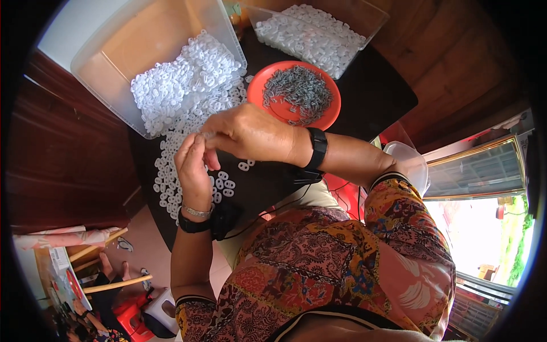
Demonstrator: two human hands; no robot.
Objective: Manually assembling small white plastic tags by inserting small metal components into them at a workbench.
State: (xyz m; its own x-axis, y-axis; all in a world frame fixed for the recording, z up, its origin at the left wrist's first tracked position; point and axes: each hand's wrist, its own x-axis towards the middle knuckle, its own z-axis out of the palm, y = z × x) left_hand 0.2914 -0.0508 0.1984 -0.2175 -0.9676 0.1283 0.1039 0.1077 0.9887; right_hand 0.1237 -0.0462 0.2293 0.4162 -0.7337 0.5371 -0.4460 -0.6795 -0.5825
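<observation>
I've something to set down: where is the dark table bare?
Right of the red plate, above the right forearm, the dark table shows its widest bare patch. A smaller one lies between the black right wristband and loose white pieces. The left is packed with pieces.

White pieces (194,71) gleam at eleven o'clock; an orange-red plate (256,85) at twelve bears grey pins (302,88). The table (376,85) is near-black, the wristband (317,148) black. At five o'clock, the top (342,251) mixes red, yellow, pink and blue florals.
</observation>
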